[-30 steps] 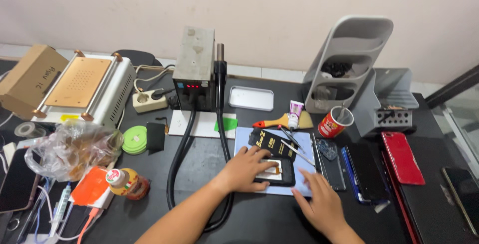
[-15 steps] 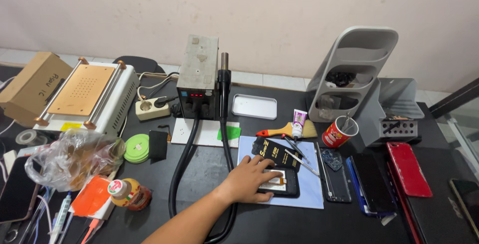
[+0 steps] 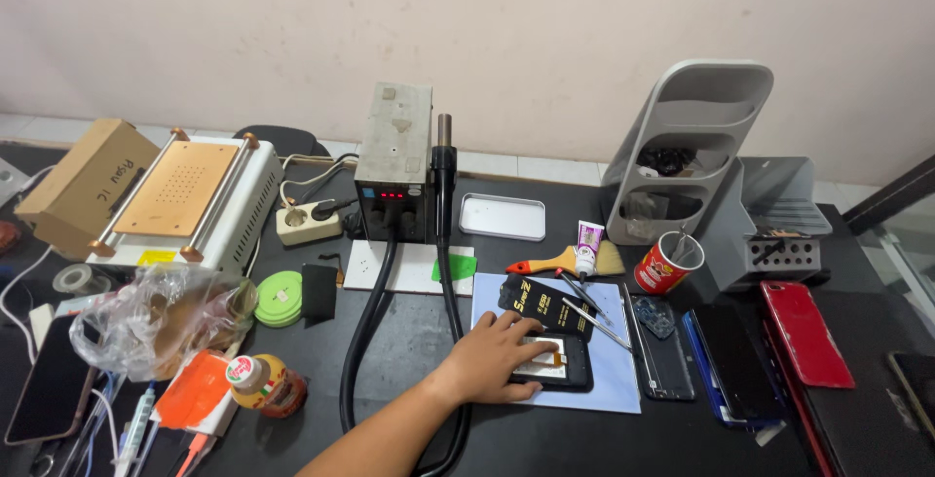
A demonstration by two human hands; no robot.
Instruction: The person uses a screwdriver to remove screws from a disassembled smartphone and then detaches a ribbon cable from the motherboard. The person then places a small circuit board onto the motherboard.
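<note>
- Black rectangular smartphone [image 3: 557, 361], opened so that pale inner parts and a strip of orange flex show, lies flat on a light-blue work mat [image 3: 614, 380] near the front edge of the black desk [image 3: 409, 341].
- Left hand [image 3: 492, 358] rests palm-down on the phone's left end, fingers [image 3: 531, 345] spread and nearly flat, pressing rather than gripping; nothing is closed inside them.
- Phone's long axis runs left to right across the desk, extending rightward from under the fingertips.
- Right hand is out of view, so the left is the only hand on the phone.
- Black glossy rectangular packet with yellow lettering [image 3: 545, 305] lies just behind the phone, metal tweezers [image 3: 589, 321] slanting beside it.
- Grey box-shaped hot-air station [image 3: 393, 175] stands farther back, its thick black hose [image 3: 365, 341] looping down past the wrist.
- Red flat phone back [image 3: 804, 333] lies well apart to the right.
</note>
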